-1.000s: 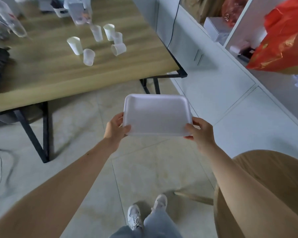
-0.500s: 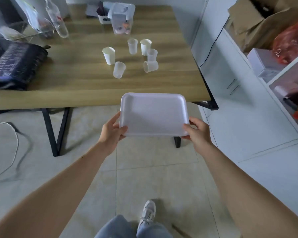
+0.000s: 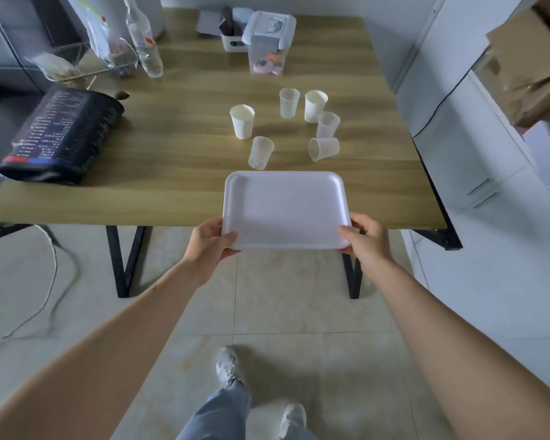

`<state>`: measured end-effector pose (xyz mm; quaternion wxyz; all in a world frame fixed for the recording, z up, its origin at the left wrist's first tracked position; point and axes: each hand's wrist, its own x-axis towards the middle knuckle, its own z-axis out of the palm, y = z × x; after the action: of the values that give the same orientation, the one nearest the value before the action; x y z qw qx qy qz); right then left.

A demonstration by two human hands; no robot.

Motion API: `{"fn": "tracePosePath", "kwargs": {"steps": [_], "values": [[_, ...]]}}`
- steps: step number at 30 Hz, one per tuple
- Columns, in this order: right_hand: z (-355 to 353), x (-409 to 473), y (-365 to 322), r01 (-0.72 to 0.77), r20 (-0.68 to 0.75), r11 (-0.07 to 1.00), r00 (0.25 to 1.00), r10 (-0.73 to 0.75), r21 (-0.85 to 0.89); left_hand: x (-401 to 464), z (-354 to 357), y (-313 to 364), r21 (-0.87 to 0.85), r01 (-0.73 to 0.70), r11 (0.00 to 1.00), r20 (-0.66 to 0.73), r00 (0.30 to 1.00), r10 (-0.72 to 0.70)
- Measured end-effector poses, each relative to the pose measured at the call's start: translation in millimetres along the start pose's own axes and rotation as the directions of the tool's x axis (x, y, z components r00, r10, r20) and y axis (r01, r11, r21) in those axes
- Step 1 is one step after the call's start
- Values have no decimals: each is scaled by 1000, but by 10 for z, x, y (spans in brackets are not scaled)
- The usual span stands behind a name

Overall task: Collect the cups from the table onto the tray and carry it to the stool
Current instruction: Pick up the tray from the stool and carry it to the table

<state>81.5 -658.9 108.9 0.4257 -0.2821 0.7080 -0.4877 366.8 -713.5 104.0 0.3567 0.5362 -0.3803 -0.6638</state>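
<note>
A: Both gripping? Left hand and right hand pinching near corners of empty tray, hanging over surface front edge.

B: Yep. Six cups just beyond tray, one tipped sideways; bare wood left of tray.

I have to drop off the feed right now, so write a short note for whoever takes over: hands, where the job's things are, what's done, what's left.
Hands: left hand and right hand each grip a near corner of the white tray, held level over the near edge of the table.
Tray: nothing on it.
Cups: six on the table beyond the tray. Five upright. One lies on its side.
Done: tray brought to the table.
Left: set the tray down, load all six cups, carry it to the stool, which is not in view.
</note>
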Motion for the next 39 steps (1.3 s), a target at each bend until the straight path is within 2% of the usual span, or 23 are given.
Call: {"fn": "tracePosePath", "kwargs": {"steps": [8, 15, 20, 32, 39], "values": [[826, 409, -208, -14, -35, 999, 999, 16, 37, 637, -614, 395, -45, 5, 999, 15, 1000, -4], [1282, 722, -435, 10, -21, 1000, 1000, -10, -18, 1058, -919, 565, -102, -10, 995, 3, 1000, 11], [1506, 1042, -534, 11, 1, 999, 1000, -11, -45, 1340, -1037, 711, -109, -36, 993, 15, 999, 38], [2035, 1976, -934, -25, 36, 1000, 999, 25, 1, 2188, -1164, 1156, -154, -52, 987, -53, 998, 44], [2327, 2342, -1107, -26, 4, 999, 1000, 27, -30, 2652, -1271, 1399, -178, -49, 983, -68, 997, 37]]}}
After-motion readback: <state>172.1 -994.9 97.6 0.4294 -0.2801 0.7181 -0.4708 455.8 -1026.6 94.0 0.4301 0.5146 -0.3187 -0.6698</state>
